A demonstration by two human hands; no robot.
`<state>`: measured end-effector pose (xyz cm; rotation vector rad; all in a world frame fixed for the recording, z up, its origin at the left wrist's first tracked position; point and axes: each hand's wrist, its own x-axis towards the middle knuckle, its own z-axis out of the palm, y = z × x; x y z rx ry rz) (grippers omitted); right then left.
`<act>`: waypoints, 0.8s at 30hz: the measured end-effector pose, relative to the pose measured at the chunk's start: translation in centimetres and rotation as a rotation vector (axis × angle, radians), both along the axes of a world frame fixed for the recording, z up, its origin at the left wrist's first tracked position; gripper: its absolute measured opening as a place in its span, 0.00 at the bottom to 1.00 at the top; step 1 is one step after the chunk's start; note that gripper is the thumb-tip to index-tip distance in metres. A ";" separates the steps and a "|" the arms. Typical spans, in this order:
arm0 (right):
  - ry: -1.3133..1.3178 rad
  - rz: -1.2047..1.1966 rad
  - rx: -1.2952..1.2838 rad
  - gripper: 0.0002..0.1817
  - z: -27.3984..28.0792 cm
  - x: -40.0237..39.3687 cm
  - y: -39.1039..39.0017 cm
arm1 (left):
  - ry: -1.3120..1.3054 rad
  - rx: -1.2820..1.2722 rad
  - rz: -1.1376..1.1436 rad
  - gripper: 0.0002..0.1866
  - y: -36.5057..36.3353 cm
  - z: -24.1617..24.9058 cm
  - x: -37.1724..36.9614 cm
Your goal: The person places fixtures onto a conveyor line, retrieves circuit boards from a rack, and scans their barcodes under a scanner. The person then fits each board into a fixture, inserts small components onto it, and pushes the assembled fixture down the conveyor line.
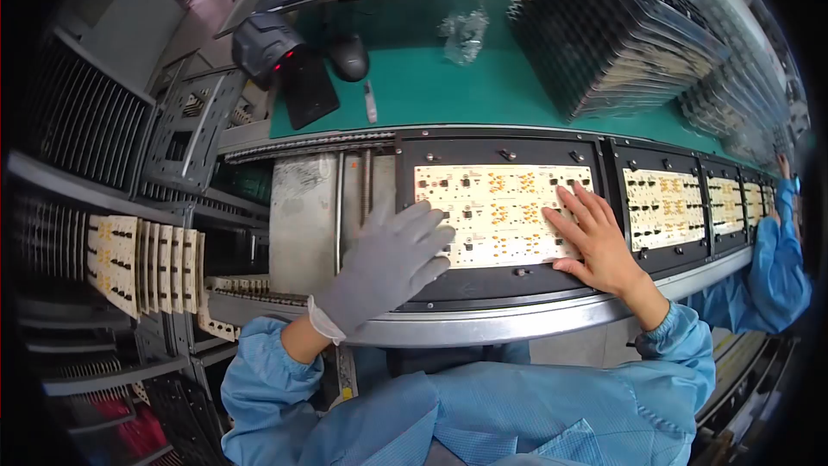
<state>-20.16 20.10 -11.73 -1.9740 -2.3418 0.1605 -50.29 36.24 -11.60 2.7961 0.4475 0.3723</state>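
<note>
A pale circuit board (509,217) with small dark and orange parts lies in a black frame (483,286) on the rail. My left hand (388,263), in a grey glove, is spread at the board's left edge, its fingertips over the components there. My bare right hand (595,242) lies over the board's right side with the fingers apart and the thumb near the lower edge. Neither hand grips anything. Whether every fingertip touches the board I cannot tell.
More framed boards (664,207) continue right, where a co-worker's blue sleeve (768,267) shows. Stacked black trays (612,34) stand behind on the green mat (414,86), with a scanner (263,45), mouse (348,57) and plastic bag (464,36). Upright boards (147,263) fill a left rack.
</note>
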 end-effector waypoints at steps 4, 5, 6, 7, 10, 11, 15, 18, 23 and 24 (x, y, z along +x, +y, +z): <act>0.149 -0.012 0.033 0.39 0.1 1.0 -0.5 | -0.204 0.136 0.143 0.22 1.2 0.0 2.3; 0.229 -0.032 0.141 0.32 0.7 1.1 -0.3 | -0.203 0.127 0.126 0.22 1.7 -0.4 2.9; 0.256 -0.108 0.205 0.27 0.7 1.9 -0.2 | -0.238 0.146 0.173 0.23 2.5 -1.0 3.5; 0.282 -0.187 0.268 0.22 0.4 2.9 0.1 | -0.272 0.164 0.219 0.23 3.1 -1.3 4.2; 0.257 -0.324 0.465 0.14 -0.9 5.5 3.7 | -0.315 0.135 0.251 0.16 5.0 -2.2 6.6; 0.232 -0.336 0.456 0.12 -0.9 5.8 4.9 | -0.305 0.148 0.281 0.13 5.6 -2.7 7.2; 0.169 -0.311 0.492 0.09 -2.5 5.8 7.3 | -0.256 -0.104 0.360 0.08 6.3 -2.7 8.1; 0.195 -0.226 0.425 0.07 -2.4 6.9 7.4 | -0.231 -0.212 0.247 0.07 7.2 -2.0 7.3; 0.340 -0.026 0.267 0.07 -1.9 8.4 6.9 | -0.109 -0.379 0.056 0.06 8.7 -0.8 6.0; 0.341 -0.046 0.265 0.07 -2.1 8.3 6.6 | -0.116 -0.371 0.055 0.06 8.6 -0.9 5.8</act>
